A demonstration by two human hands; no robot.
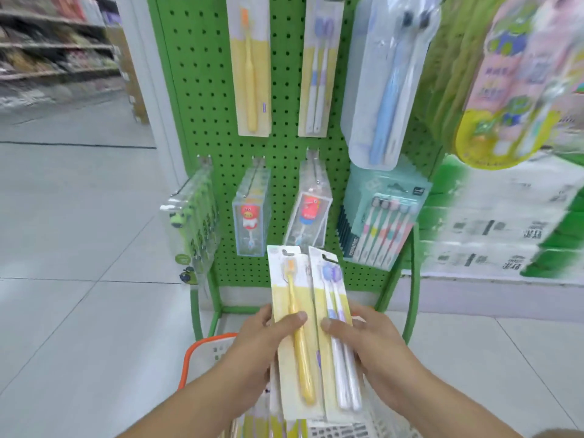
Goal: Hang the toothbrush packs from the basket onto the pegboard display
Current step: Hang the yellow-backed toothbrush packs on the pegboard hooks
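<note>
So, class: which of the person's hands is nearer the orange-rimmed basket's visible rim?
Left. The left hand, holding the yellow toothbrush pack, sits just right of the orange rim; the right hand, gripping the purple twin pack, is farther right.

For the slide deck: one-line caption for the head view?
Left hand and right hand hold toothbrush packs before the green pegboard.

The left hand [252, 352] grips a yellow toothbrush pack [292, 330], thumb across its front. The right hand [376, 352] grips a purple twin toothbrush pack [335, 336] just beside it, edges overlapping. Both packs are held upright above a white basket with an orange rim [202, 346], in front of the green pegboard [202, 90], where matching packs hang on the upper row.
</note>
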